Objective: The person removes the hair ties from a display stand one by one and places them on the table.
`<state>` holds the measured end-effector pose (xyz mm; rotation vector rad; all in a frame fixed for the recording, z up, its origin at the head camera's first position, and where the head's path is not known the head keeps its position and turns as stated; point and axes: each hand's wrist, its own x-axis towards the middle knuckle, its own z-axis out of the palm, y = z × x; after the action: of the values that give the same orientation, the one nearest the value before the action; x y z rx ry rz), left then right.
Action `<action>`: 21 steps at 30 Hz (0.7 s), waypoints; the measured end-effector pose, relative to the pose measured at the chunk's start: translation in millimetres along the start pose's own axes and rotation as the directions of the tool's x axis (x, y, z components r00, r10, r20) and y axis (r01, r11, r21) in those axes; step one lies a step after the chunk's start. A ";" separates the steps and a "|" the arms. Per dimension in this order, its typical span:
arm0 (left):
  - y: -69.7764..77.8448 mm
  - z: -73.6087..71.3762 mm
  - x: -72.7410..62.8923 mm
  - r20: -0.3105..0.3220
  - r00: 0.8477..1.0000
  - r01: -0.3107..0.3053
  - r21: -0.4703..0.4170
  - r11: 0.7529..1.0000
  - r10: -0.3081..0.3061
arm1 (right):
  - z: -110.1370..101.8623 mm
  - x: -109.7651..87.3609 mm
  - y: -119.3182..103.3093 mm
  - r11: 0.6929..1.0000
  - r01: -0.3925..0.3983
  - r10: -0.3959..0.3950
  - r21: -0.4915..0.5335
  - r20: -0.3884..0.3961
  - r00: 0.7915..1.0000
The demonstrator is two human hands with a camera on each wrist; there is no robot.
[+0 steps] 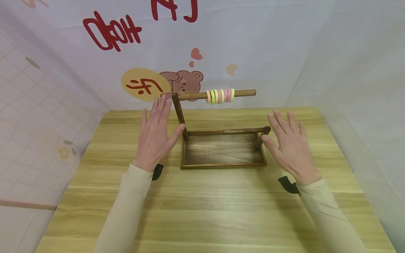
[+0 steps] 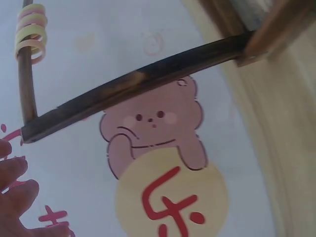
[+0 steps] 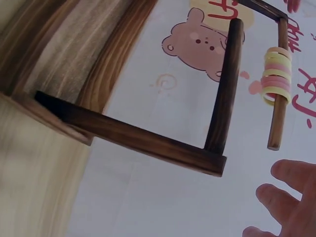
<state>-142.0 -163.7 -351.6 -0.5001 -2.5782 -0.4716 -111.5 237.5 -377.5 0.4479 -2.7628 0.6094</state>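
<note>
A dark wooden rack with a shallow tray base (image 1: 223, 166) stands on the table. From its tall left post (image 1: 179, 112) an upper rod (image 1: 245, 92) runs rightward, carrying several pastel rings (image 1: 221, 96) in pink, yellow and orange. A lower rod (image 1: 215, 132) extends leftward from the short right post (image 1: 258, 142). My left hand (image 1: 155, 135) is beside the tall post, fingers extended and thumb tip close to it; whether they touch I cannot tell. Near the short post, my right hand (image 1: 294, 151) has its fingers spread. Neither hand holds anything.
The light wood-grain table (image 1: 209, 211) ends at a white backdrop cloth (image 1: 269, 38), printed with a bear (image 1: 186, 82), hearts and red lettering. More pale cloth hangs at left and right. Dark straps (image 1: 288, 185) show at both wrists.
</note>
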 end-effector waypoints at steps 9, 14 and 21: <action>7.6 0.9 24.4 0.040 0.999 -0.022 0.040 0.999 0.021 | -7.6 12.1 -15.2 1.000 0.020 -0.020 0.000 0.010 1.000; 8.0 2.0 26.8 0.069 0.998 -0.003 0.051 0.999 0.000 | -9.9 21.2 -22.5 0.998 0.055 -0.055 -0.011 -0.014 0.998; 8.2 1.7 27.3 0.096 0.995 0.000 0.057 0.998 -0.006 | -8.6 38.2 -32.0 0.995 0.098 -0.099 -0.014 -0.050 0.994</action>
<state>-161.7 -148.8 -337.4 -0.5107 -2.6767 -0.3826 -133.4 204.7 -345.9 0.5550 -2.6770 0.5725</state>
